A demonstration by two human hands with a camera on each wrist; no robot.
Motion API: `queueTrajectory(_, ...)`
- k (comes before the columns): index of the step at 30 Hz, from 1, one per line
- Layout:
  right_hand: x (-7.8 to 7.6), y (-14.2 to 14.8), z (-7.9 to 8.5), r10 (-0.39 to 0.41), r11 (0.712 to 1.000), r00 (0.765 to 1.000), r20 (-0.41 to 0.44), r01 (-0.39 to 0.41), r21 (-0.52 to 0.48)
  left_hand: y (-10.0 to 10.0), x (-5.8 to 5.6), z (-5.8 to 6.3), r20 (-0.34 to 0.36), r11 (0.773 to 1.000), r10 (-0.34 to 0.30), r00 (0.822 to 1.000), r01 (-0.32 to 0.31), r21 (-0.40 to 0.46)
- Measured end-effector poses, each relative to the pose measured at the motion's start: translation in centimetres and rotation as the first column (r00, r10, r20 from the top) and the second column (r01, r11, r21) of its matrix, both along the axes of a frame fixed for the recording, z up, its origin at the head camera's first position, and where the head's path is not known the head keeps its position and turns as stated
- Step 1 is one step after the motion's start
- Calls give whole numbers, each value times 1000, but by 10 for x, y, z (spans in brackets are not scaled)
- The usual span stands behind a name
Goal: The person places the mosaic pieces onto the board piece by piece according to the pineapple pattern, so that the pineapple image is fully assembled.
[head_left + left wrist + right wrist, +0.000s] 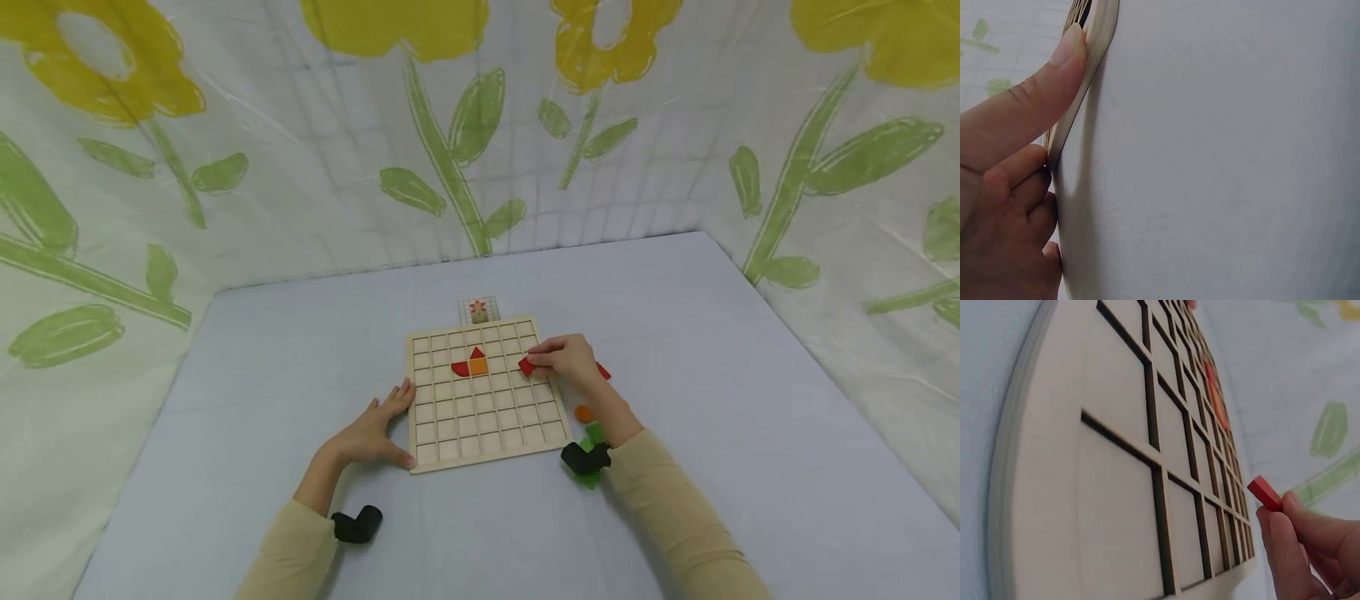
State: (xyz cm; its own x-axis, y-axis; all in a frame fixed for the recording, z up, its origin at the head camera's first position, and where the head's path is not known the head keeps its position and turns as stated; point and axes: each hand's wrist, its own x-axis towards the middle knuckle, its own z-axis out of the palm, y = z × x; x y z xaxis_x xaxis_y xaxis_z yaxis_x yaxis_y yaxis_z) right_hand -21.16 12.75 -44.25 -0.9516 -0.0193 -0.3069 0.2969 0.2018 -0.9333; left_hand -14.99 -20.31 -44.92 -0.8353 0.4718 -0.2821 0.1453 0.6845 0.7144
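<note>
A wooden grid board [447,451] lies on the table. Spread along its left edge, my left hand [371,433] touches the frame with its fingertips, the thumb at the near left corner; the left wrist view shows that thumb [1054,81] against the rim. My right hand [572,362] pinches a small red block [1265,492] between thumb and fingers, over the board's right side. Within the grid sit an orange square [478,367], a red triangle [477,353] above it and a red quarter-circle piece [460,369] at its left.
Behind the board is a small gridded card [478,311] with a coloured figure. Right of the board, partly hidden by my right arm, lie an orange round piece [584,413], green pieces [595,432] and a red piece [603,372]. A flower-printed curtain [322,192] stands behind the table.
</note>
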Motion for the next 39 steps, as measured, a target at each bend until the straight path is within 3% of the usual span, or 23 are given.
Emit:
queueTrajectory(3,-2,-10,-4,-9,1000,1000,4,9,30,0,0,-1,1,1000,1,1000,-1,-1)
queueTrajectory(10,-8,-31,-11,-74,987,997,16,76,-142,-1,-1,-2,-5,1000,-1,1000,1,-2)
queueTrajectory(13,-10,-37,-14,-69,990,998,10,69,-119,-1,-1,-3,-3,1000,-4,1000,4,1)
queueTrajectory(19,-9,-45,-17,-24,998,1000,-19,25,61,0,-2,-6,-6,1000,-11,1000,11,-4)
queueTrajectory(27,-8,-52,-14,32,969,994,-104,-6,249,-1,-4,-8,-2,1000,-5,1000,5,3)
queueTrajectory(34,-9,-58,-9,88,901,979,-186,1,434,-2,-4,-7,-2,1000,-3,1000,3,2)
queueTrajectory(39,-8,-62,-6,107,866,969,-224,20,499,-3,-3,-6,3,1000,0,1000,0,10)
